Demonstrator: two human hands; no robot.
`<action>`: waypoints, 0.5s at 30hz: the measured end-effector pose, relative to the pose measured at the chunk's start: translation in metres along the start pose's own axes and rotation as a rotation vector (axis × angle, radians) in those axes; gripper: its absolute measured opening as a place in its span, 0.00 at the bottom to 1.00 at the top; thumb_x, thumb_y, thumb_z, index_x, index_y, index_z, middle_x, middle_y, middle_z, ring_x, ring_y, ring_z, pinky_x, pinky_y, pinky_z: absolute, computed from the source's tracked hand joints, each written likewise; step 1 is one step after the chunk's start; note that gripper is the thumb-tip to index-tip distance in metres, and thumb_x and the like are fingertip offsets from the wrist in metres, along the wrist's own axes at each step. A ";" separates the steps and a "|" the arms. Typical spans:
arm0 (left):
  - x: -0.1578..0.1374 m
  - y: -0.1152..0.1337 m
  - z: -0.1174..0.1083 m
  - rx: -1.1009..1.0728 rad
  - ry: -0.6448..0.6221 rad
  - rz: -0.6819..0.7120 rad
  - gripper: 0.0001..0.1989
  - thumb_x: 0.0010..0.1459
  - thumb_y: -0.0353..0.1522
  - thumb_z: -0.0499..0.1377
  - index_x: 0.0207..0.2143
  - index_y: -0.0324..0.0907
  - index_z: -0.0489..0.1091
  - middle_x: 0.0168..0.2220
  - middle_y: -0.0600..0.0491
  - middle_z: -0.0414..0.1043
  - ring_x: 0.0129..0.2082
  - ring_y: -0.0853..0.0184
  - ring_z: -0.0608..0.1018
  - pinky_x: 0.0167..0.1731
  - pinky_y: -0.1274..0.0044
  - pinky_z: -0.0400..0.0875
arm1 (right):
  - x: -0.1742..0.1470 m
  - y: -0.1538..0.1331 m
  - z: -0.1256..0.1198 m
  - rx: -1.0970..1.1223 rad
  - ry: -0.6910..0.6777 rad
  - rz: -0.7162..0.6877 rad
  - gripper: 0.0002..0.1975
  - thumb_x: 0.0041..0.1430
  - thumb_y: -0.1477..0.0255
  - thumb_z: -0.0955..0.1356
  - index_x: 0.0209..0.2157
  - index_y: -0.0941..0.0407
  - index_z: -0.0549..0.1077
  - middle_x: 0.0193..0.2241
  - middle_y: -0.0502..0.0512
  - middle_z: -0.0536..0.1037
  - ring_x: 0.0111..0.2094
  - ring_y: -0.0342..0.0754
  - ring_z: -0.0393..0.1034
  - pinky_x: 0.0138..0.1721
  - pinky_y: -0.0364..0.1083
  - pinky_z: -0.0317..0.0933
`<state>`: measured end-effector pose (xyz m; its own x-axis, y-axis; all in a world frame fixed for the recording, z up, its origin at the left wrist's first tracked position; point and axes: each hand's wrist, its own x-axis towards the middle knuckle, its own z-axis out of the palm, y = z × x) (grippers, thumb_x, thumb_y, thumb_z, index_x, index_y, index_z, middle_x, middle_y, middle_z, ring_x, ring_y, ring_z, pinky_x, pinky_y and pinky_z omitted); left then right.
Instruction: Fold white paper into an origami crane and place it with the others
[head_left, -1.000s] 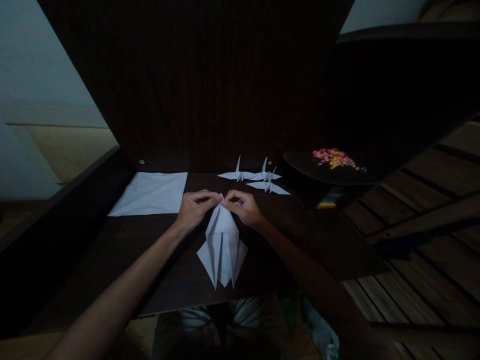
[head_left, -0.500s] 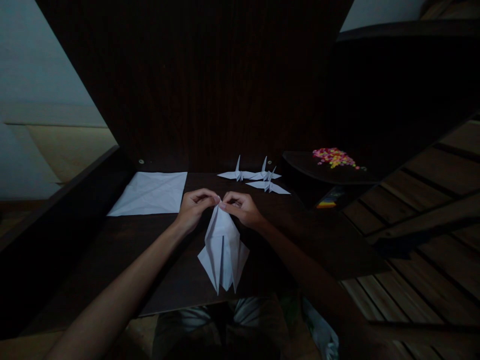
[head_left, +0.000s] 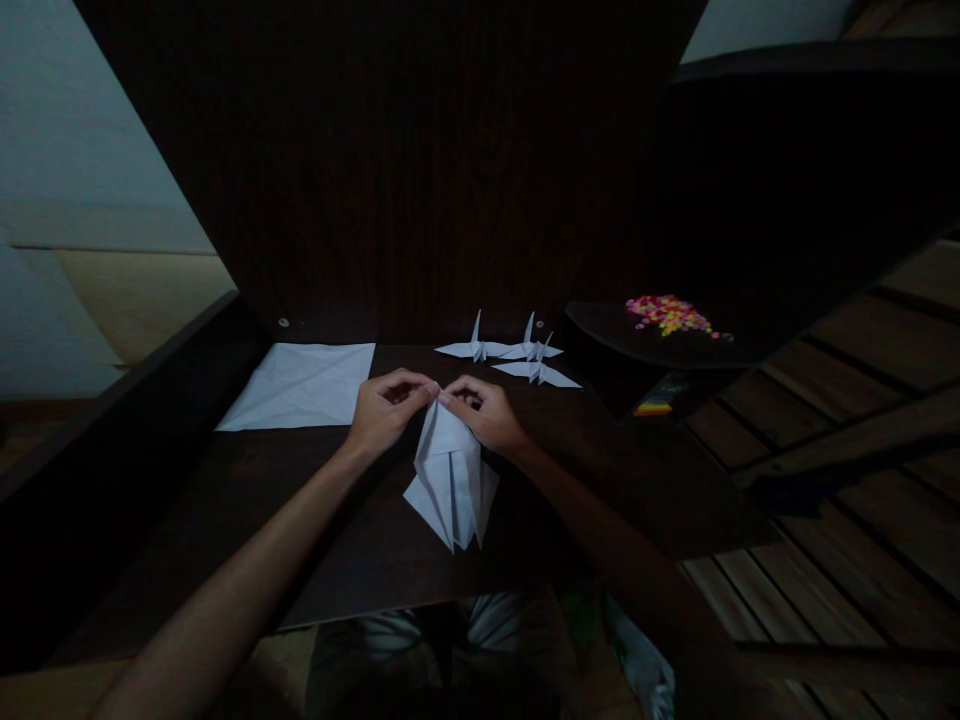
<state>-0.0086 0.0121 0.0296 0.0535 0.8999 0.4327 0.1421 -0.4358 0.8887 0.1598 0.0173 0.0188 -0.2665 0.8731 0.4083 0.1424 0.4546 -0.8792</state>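
Note:
A partly folded sheet of white origami paper (head_left: 454, 475) hangs over the dark desk, its pointed top between my hands and its loose flaps toward me. My left hand (head_left: 390, 408) pinches the tip with thumb and forefinger. Right beside it, my right hand (head_left: 481, 408) pinches the same tip from the other side. Both hands are closed, fingers curled. Beyond them lie three folded white paper cranes (head_left: 537, 372) with thin upright points and spread wings. To the left of my hands, a creased white paper sheet (head_left: 304, 385) rests flat.
On a small raised shelf (head_left: 600, 330) at the right sits a pile of tiny pink, yellow and orange pieces (head_left: 671, 315). A dark side board (head_left: 135, 400) borders the desk on the left. Wooden slats (head_left: 847, 400) show at the right.
The lower flaps of the folded paper have swung up and slightly right, nearer to my hands. My left hand has shifted a little left and up; both hands keep their pinch.

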 end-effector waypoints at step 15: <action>0.001 -0.002 -0.001 0.140 -0.062 0.112 0.08 0.54 0.36 0.62 0.32 0.40 0.76 0.31 0.51 0.75 0.32 0.66 0.75 0.36 0.74 0.69 | 0.000 0.004 -0.002 -0.156 0.033 -0.127 0.06 0.55 0.70 0.68 0.26 0.57 0.71 0.23 0.48 0.67 0.24 0.41 0.59 0.28 0.42 0.55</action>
<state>-0.0097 0.0137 0.0278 0.1369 0.8469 0.5138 0.2673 -0.5310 0.8041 0.1620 0.0193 0.0154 -0.2608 0.8110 0.5237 0.2560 0.5812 -0.7725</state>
